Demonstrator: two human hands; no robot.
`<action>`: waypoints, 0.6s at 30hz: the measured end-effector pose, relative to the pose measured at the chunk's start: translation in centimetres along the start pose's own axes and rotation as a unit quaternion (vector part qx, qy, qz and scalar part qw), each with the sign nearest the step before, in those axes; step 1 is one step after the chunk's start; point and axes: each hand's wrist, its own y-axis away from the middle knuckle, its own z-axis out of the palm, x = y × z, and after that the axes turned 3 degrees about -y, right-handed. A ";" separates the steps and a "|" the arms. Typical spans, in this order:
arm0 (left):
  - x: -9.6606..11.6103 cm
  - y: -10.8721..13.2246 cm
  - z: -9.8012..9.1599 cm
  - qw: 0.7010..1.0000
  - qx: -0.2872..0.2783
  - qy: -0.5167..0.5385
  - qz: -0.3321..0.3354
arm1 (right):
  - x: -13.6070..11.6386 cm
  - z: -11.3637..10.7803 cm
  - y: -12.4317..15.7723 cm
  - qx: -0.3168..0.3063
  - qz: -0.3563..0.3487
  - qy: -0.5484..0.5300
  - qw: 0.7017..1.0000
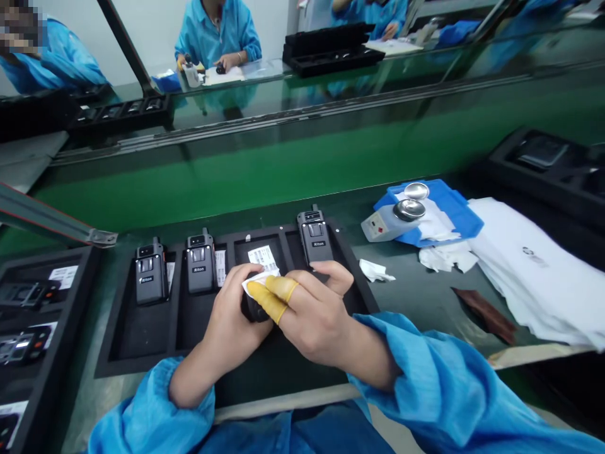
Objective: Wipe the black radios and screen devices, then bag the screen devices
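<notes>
My left hand (231,318) is wrapped around a black handheld radio (256,310), mostly hidden behind my fingers. Over its top, my right hand (319,318) presses a folded white wipe (252,282) with two fingers in yellow finger cots. Beneath both hands lies a black foam tray (137,364) with compartments. Three upright-lying radios marked "Riton" rest in it: a left one (151,277), a second one (200,268) and a right one (314,239). Between the last two, a compartment shows a white label (263,257).
Right of the tray stand a dispenser bottle (380,226) with a metal lid and a blue bin (460,217) of wipes. Crumpled wipes, a brown strip (486,313) and a white cloth stack (534,265) lie nearby. Another device tray (78,315) is at left; co-workers sit opposite.
</notes>
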 end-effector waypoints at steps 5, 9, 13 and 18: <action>0.3 0.1 0.3 1.000 0.023 -0.013 -0.016 | -1.4 0.6 -0.1 0.048 0.049 0.056 0.996; 0.6 0.0 0.5 0.999 0.042 -0.023 -0.009 | -2.2 0.8 -0.3 0.068 0.082 0.084 0.991; 0.8 0.0 0.5 0.999 0.041 -0.029 -0.012 | -2.0 0.8 -0.3 0.052 0.103 0.094 0.989; 0.8 0.2 0.4 0.999 0.027 -0.045 -0.008 | -0.6 0.6 0.2 0.023 0.123 0.089 0.988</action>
